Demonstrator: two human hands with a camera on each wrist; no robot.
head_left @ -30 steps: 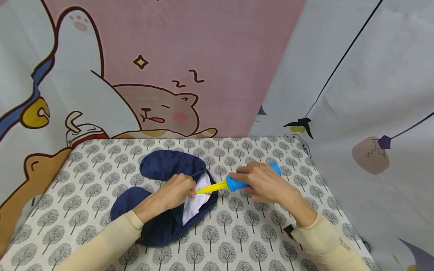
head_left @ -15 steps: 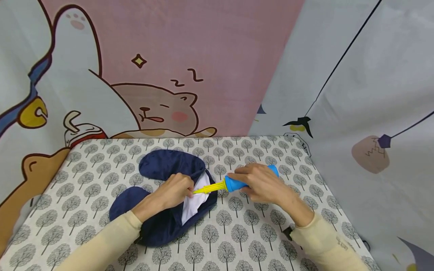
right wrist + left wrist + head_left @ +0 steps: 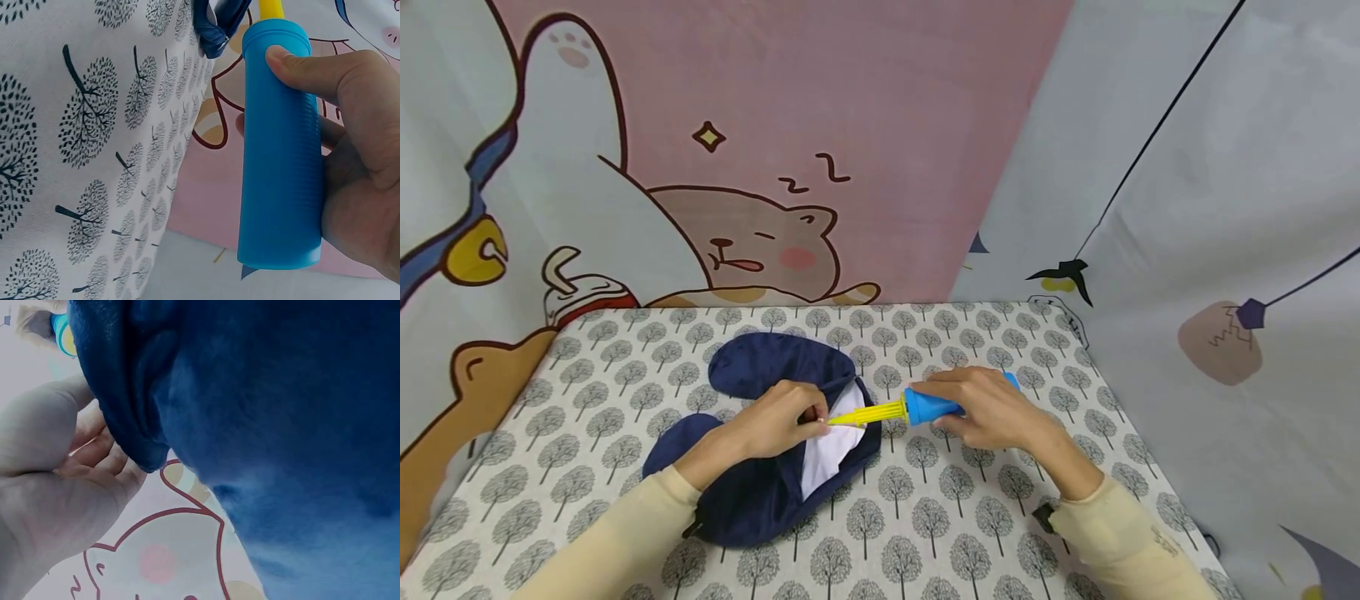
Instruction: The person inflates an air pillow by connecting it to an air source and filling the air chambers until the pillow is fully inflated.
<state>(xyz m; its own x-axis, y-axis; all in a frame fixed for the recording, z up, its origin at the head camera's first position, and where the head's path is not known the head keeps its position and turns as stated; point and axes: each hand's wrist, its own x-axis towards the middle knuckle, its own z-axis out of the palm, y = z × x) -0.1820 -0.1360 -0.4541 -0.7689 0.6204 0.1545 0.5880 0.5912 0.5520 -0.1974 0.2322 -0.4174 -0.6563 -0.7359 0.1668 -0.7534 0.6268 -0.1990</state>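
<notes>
A navy, U-shaped plush neck pillow (image 3: 782, 364) lies on the table with its outer cover open, showing white inner fabric (image 3: 823, 467). My left hand (image 3: 778, 419) pinches at the tip of the yellow nozzle (image 3: 880, 412), above that fabric; what exactly sits between the fingertips I cannot tell. My right hand (image 3: 992, 406) grips the blue barrel of the hand air pump (image 3: 281, 156), its thumb lying along the side near the yellow end. In the left wrist view, the pillow's blue plush (image 3: 281, 394) hides the fingertips of my left hand (image 3: 37, 437).
A white cloth (image 3: 895, 517) printed with grey trees covers the table. Behind it hangs a pink and white backdrop (image 3: 880, 167) with cartoon animals, and a pale patterned sheet (image 3: 1210, 250) borders the right side. A small black object (image 3: 1043, 517) shows beside the right sleeve.
My left hand has rolled slightly, so a gap now shows between thumb and curled fingers. The pump's barrel has turned a little more level, its nozzle tip staying at the left fingertips.
</notes>
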